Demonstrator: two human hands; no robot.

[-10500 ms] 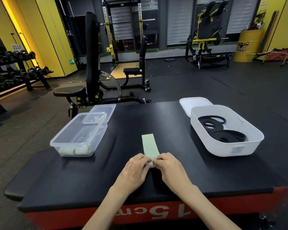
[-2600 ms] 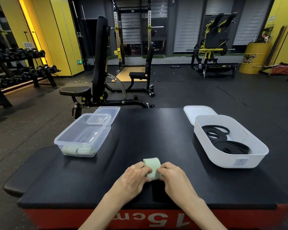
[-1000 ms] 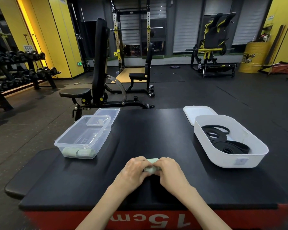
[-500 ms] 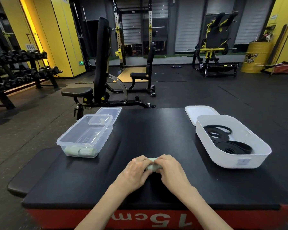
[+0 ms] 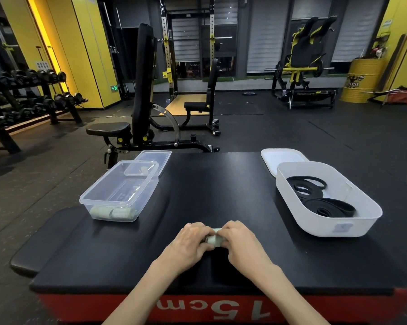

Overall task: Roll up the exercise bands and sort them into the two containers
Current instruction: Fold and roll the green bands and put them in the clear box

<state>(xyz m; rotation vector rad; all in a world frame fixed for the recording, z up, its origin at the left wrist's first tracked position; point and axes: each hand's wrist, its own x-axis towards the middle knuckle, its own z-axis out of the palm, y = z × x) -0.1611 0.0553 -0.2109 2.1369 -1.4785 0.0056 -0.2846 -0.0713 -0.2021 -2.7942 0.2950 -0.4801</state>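
While both hands covered its ends, only the middle of the pale green band (image 5: 214, 239) showed: a tight roll lying on the black platform (image 5: 221, 184), towards the front edge and between the two containers. The left hand (image 5: 190, 241) and the right hand (image 5: 241, 242) each curled fingers and thumb round one end of it. Two rolled green bands (image 5: 113, 212) showed dimly through the wall of the clear container (image 5: 97, 184). Coiled black bands (image 5: 324, 205) lay in the white container (image 5: 315, 224). Ten seconds earlier the band had been a flat strip stretching away from the hands; now it was wound up whole.
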